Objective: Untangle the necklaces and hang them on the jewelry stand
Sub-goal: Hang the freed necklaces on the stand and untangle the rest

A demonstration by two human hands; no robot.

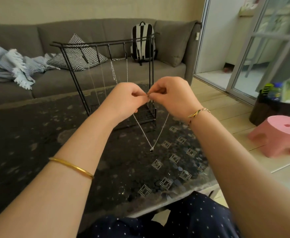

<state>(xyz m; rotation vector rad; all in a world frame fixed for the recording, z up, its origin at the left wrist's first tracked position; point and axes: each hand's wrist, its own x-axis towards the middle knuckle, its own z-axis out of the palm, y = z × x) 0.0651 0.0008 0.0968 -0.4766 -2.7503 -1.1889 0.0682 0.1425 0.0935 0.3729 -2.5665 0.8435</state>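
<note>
Necklace (pixel 151 134) hangs below — pinched by left hand (pixel 125 100), right hand (pixel 171 97).

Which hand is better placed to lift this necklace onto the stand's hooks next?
Probably the left hand. Both hands pinch the necklace ends together, but in this view the left sits under the jewelry stand hooks, while the right hand lies mostly out past the stand's right post.

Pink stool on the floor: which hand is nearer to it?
Right. The right hand is above the table on the side toward the pink stool; the left hand is just past it, farther from the stool. Both pinch the necklace.
</note>
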